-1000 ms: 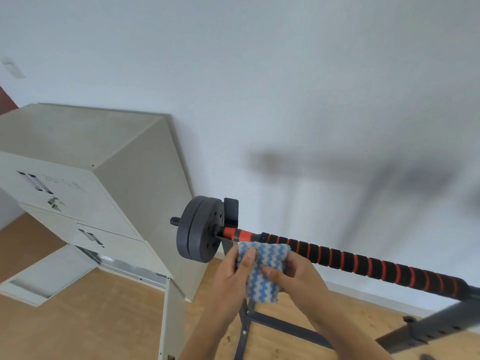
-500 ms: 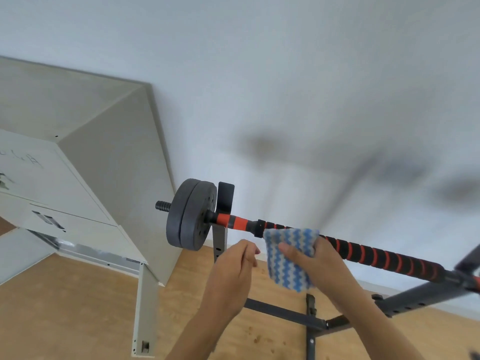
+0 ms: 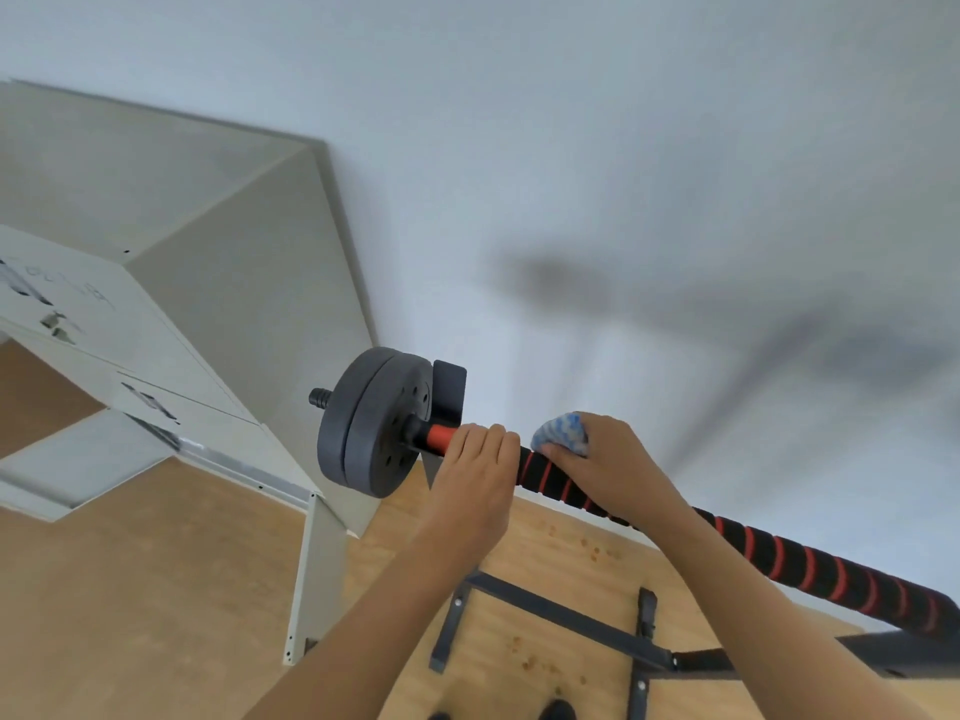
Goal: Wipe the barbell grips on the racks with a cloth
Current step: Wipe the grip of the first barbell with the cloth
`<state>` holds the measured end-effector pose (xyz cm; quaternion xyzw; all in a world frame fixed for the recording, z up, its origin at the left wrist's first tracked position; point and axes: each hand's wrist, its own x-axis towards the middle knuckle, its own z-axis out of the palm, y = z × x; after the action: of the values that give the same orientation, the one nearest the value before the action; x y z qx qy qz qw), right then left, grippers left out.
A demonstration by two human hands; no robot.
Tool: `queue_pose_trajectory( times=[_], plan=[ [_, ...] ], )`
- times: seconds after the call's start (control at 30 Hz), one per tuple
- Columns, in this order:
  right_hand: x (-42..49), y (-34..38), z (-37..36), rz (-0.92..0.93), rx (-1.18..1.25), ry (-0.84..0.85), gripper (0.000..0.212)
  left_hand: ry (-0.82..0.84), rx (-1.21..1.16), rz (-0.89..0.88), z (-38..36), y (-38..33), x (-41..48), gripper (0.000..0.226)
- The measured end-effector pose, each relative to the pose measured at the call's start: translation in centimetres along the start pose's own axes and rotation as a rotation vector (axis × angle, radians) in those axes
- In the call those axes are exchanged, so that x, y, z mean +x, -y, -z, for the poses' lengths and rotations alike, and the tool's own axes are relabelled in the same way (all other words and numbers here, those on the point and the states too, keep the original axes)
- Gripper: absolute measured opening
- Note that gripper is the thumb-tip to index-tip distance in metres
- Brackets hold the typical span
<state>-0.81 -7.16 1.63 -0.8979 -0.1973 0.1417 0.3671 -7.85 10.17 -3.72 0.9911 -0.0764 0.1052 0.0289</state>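
A barbell lies across a black rack, its black foam grip [image 3: 810, 566] banded with red stripes and running down to the right. Two dark weight plates [image 3: 374, 420] sit at its left end, beside the rack's hook [image 3: 450, 389]. My left hand [image 3: 475, 480] grips the bar just right of the plates, over the red collar [image 3: 440, 436]. My right hand [image 3: 605, 467] holds a bunched blue and white cloth [image 3: 563, 432] and presses it onto the foam grip a little further right.
A grey metal cabinet [image 3: 218, 283] with an open drawer stands at the left against the white wall. Below the bar the black rack base [image 3: 566, 618] crosses the wooden floor. Dark shoe tips [image 3: 553, 711] show at the bottom edge.
My left hand rose and took hold of the bar near the plates. My right hand bunched the cloth and set it on top of the foam grip.
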Motion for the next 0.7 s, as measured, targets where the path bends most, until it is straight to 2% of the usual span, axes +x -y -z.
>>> queue_pose_trajectory(
  times=[0.1,0.2,0.3,0.43,0.5,0.7],
  plan=[
    [1.1,0.1,-0.1,-0.029,0.005,-0.041,0.030,0.039,-0.050,0.054,0.1,0.0,1.3,0.040],
    [1.0,0.2,-0.3,0.035,-0.034,-0.015,0.022,0.142,-0.008,0.080,0.6,-0.2,2.5,0.031],
    [0.8,-0.2,0.1,0.082,-0.044,0.012,0.021,0.177,0.039,0.097,1.5,-0.4,3.6,0.023],
    [1.3,-0.9,0.4,0.110,-0.056,0.037,0.016,0.286,0.107,0.056,2.3,-0.2,5.0,0.017],
    [1.6,-1.0,0.4,0.153,-0.091,0.047,0.014,0.343,0.084,0.058,2.5,0.1,5.7,0.014],
    [1.6,-1.0,0.8,0.239,-0.129,0.077,0.026,0.513,-0.032,0.069,3.0,1.4,7.2,0.013]
  ],
)
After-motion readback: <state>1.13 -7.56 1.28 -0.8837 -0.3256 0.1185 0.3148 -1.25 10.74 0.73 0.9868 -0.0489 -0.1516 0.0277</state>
